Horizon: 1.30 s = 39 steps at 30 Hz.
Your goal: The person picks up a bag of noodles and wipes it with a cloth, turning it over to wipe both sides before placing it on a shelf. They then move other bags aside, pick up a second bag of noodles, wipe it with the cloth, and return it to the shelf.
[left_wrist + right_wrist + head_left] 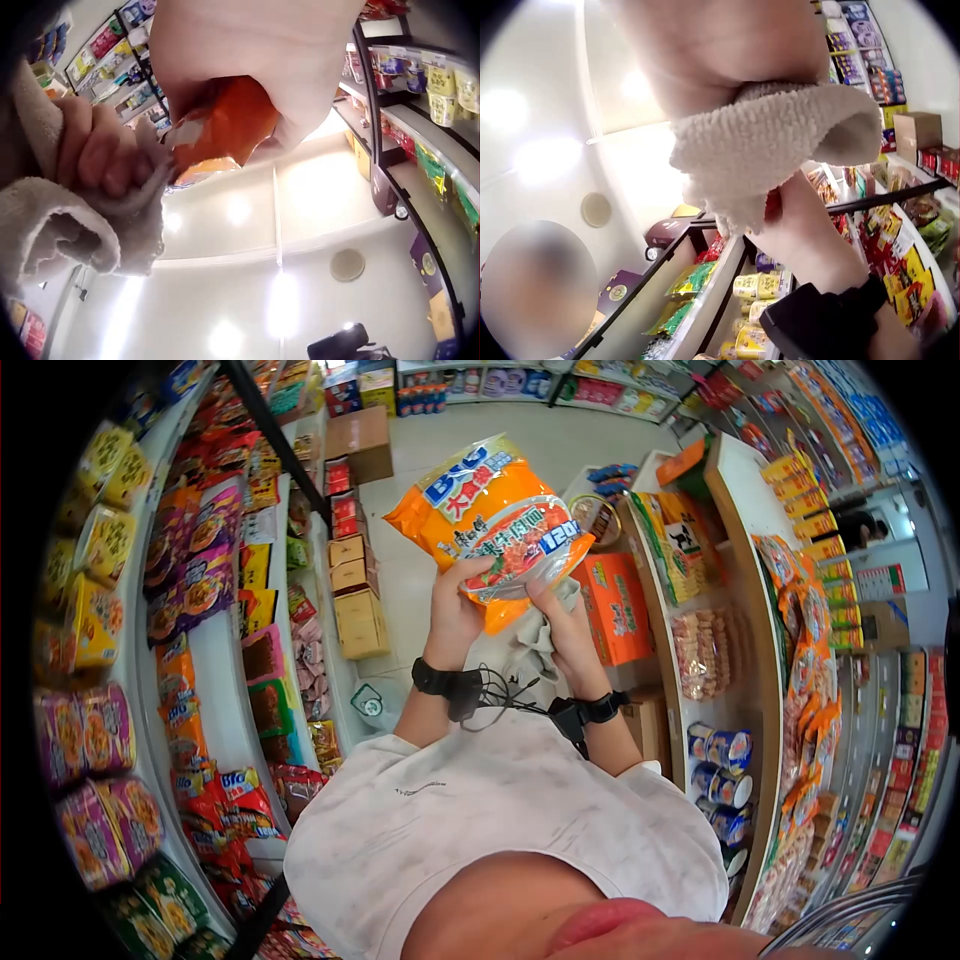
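Observation:
An orange bag of instant noodles (480, 490) with a beef noodle picture is held up in front of the chest in the head view. My left hand (457, 605) grips its lower left edge, thumb over the front. My right hand (567, 630) pinches the lower right corner and also holds a pale grey cloth (772, 139) that hangs below the palm. From the left wrist, the orange underside of the bag shows beneath the hand, and the right hand's curled fingers (105, 150) press into the cloth.
Shelves of noodle packs (195, 560) line the left side. On the right stands a white shelf unit (745, 490) with an orange box (612, 605) beside it. Cardboard boxes (360, 445) sit along the aisle floor (430, 430), which runs ahead to more shelves.

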Each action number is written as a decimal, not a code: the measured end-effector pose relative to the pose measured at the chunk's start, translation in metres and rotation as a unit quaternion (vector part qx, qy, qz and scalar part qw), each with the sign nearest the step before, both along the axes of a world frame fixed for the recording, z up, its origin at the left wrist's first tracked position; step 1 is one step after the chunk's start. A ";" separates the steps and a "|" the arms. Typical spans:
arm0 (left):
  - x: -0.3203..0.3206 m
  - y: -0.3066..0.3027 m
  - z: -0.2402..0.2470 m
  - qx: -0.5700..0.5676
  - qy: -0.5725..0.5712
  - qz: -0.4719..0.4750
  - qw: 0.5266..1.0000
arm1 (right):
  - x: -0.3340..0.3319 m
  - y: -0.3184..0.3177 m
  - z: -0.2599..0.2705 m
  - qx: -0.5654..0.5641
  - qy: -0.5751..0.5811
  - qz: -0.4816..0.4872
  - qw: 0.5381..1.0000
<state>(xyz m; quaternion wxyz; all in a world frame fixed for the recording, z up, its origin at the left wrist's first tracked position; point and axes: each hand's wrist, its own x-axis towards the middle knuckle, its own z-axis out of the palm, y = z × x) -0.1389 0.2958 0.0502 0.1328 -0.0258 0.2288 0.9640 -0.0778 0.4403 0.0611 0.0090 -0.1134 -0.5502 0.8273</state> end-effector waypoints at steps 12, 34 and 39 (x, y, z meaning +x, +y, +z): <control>0.030 0.058 0.005 -0.117 0.122 -0.172 0.970 | 0.059 0.076 0.043 0.180 0.085 -0.241 0.950; 0.215 0.249 0.017 -0.179 0.161 -0.550 0.800 | 0.334 0.220 0.050 0.019 0.161 -0.517 0.841; 0.257 0.281 0.011 -0.201 0.183 -0.592 0.759 | 0.395 0.249 0.043 0.034 0.145 -0.572 0.806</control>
